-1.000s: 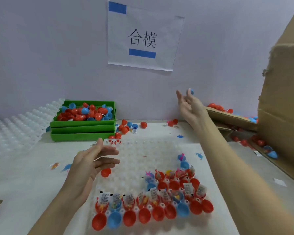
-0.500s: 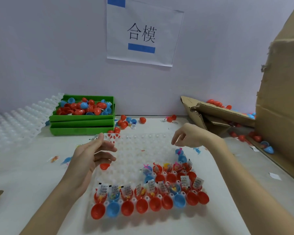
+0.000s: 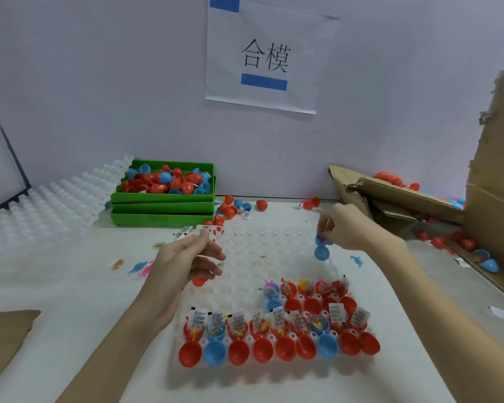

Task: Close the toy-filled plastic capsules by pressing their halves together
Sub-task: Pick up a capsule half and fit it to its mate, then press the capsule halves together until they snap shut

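My right-hand fingers [image 3: 328,228] pinch an open blue capsule [image 3: 322,247] by its upper half, the lower half dangling beneath them, lifted just off the far right part of the white tray [image 3: 259,248]. A second ago that hand was up by the cardboard box [image 3: 405,196], and half a second ago it was dropping toward the tray with nothing held; so a fresh capsule is picked and ready to press shut. My left hand [image 3: 184,260] waits with fingers loosely curled, as before, a red capsule [image 3: 200,281] just under them. Near me sit the filled open capsules [image 3: 277,330].
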The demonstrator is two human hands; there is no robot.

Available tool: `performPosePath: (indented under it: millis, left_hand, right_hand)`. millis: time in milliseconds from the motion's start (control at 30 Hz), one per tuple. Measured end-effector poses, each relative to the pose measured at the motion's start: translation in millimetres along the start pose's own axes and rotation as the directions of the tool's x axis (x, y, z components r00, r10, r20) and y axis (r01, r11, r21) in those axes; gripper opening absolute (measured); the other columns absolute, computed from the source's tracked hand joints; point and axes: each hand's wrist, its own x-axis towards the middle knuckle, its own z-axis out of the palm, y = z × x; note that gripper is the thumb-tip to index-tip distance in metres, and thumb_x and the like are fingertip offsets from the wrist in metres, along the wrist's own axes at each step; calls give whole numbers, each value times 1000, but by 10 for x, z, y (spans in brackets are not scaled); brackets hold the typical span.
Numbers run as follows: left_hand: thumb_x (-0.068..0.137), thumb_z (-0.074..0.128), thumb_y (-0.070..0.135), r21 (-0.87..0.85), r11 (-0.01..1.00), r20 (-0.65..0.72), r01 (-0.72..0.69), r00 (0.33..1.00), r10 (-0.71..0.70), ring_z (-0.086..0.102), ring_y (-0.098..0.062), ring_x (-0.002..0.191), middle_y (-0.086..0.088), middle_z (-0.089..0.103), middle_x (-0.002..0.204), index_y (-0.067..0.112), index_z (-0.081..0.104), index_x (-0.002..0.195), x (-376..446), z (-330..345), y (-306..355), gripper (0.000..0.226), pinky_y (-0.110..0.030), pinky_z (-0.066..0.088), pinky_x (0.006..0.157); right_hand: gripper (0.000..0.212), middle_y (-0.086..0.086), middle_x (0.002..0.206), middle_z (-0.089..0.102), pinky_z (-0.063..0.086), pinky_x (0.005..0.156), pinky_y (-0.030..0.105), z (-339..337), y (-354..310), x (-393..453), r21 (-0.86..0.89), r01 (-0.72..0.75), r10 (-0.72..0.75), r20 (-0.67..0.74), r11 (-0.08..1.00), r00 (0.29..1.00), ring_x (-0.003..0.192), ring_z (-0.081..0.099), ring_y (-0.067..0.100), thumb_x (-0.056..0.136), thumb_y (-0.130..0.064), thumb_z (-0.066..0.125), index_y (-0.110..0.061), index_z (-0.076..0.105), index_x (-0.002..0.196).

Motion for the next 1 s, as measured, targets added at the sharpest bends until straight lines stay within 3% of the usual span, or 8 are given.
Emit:
performPosePath:
  millis: [100,367,433,500,600,767,867,1000]
  left_hand:
    - [104,58,35,36,999,-21,-5,1000,6,73,-23,71,-14,78,89,2,76,89,-25,33,-30,41,-26,58,64]
    - [108,53,31,18,999,-205,35,978,-31,71,-20,64,-6,77,79,6,74,89,15,-38,-40,38,-24,58,60]
    - [108,53,29,-10,999,-216,32,976,-33,70,-19,62,-6,77,77,6,74,87,10,-52,-39,37,-23,57,59]
    - [109,53,28,-13,999,-226,37,973,-39,69,-19,61,-5,77,77,7,74,86,10,-77,-40,38,-23,57,59]
    - [109,53,29,-1,998,-249,56,967,-55,70,-18,62,-5,78,78,8,74,86,32,-115,-41,38,-23,57,60]
    - [109,54,29,4,998,-272,63,960,-60,69,-15,61,-2,77,78,8,74,90,66,-139,-50,35,-26,57,62]
    - [107,57,24,32,999,-283,44,959,-33,65,-11,59,-4,73,81,7,73,97,72,-126,-53,26,-25,54,57]
    - [102,66,22,219,976,-302,-8,950,75,60,-11,60,-5,71,88,13,71,100,73,-185,-43,11,-23,50,54]
  right_hand:
    - [11,-6,80,71,49,50,10,2,-275,-19,205,59,-54,-26,977,998,60,72,7,95,-16,73,-22,67,88]
    - [8,6,87,78,60,67,17,367,-1288,270,719,-82,-26,138,690,990,66,76,10,92,-12,75,-14,75,85]
    - [11,12,101,78,61,85,25,276,-1475,457,792,-91,-14,124,603,992,76,77,11,91,-17,78,-8,74,97]
    - [47,17,124,72,58,98,36,132,-1639,627,857,-73,-30,102,511,994,101,75,18,93,-22,76,2,61,131]
    - [61,25,142,58,63,83,29,-4,-1797,753,966,6,-56,9,258,998,105,75,21,104,-4,57,1,27,157]
    - [27,11,116,75,59,98,39,239,-1582,560,720,125,-90,-86,683,992,96,76,19,102,-6,60,-6,66,129]
    - [19,2,94,79,62,90,36,398,-1383,306,622,131,-103,-81,772,991,82,78,10,104,-8,56,-14,75,104]
    - [18,-4,96,76,60,70,18,480,-1197,-9,474,207,-148,-158,856,976,79,74,5,104,-11,58,-14,76,106]
